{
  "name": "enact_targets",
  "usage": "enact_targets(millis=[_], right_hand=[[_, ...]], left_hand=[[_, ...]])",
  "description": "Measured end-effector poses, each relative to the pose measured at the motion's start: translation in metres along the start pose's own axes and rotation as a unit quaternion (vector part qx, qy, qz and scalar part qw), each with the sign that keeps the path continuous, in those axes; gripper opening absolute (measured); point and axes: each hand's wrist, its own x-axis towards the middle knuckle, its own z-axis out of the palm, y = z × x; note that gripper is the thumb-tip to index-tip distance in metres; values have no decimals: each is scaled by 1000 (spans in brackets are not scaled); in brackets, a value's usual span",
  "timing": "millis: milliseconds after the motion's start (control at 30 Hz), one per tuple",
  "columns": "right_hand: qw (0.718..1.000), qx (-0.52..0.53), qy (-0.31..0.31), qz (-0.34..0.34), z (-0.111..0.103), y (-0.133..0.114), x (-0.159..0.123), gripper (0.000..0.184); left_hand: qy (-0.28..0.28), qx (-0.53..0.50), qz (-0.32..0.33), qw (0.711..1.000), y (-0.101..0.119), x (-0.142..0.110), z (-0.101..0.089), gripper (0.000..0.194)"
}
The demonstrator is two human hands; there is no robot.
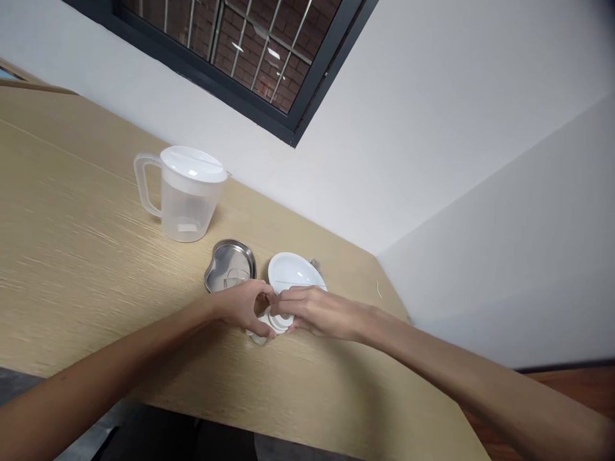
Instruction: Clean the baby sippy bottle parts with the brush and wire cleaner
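My left hand [244,307] curves around a small round white piece [280,322], thumb at its near side and fingertips at its far side. From the right, my right hand [319,312] grips the same piece with its fingers bent over it, hiding much of it, so I cannot tell its exact kind. A clear glass-like item [260,337] shows just under my left thumb. Right behind my hands lies a white dish [294,269] with a thin clear rod [300,283] across it. Beyond my left hand is a metal kidney tray [221,259] holding a small clear glass vessel [236,276].
A translucent plastic jug [187,205] with a white lid stands farther back on the wooden table [96,256]. A white wall [408,128] and a barred window [250,51] rise behind. A thin pale strip [379,290] lies near the table's right edge.
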Motion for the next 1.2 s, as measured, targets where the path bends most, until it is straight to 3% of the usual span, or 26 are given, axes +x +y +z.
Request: enact_targets(millis=[133, 267, 367, 500, 600, 733, 833, 1000, 1200], right_hand=[[999, -14, -24, 26, -8, -10, 6, 19], [988, -64, -28, 137, -6, -28, 14, 37], [961, -121, -29, 246, 3, -38, 22, 48], [917, -128, -22, 376, 5, -46, 37, 67], [901, -123, -17, 415, -5, -53, 43, 75], [897, -132, 11, 422, -22, -63, 31, 77], [928, -85, 19, 362, -26, -62, 14, 63], [967, -56, -3, 247, -15, -49, 1, 45], [976, -68, 2, 206, -6, -36, 14, 49]], left_hand=[[-10, 6, -14, 1000, 5, -2, -1, 49], [-2, 16, -23, 1000, 9, -4, -2, 48], [3, 20, -23, 1000, 11, -3, -3, 43], [-33, 3, -17, 999, 13, -1, -6, 41], [-37, 12, -26, 999, 14, 0, -7, 37], [-29, 0, 5, 1000, 16, -2, -6, 31], [-11, -16, -10, 1000, 21, -7, -5, 37], [11, -23, -16, 1000, 30, -17, 1, 40], [87, -36, -21, 995, 31, -26, 23, 39]])
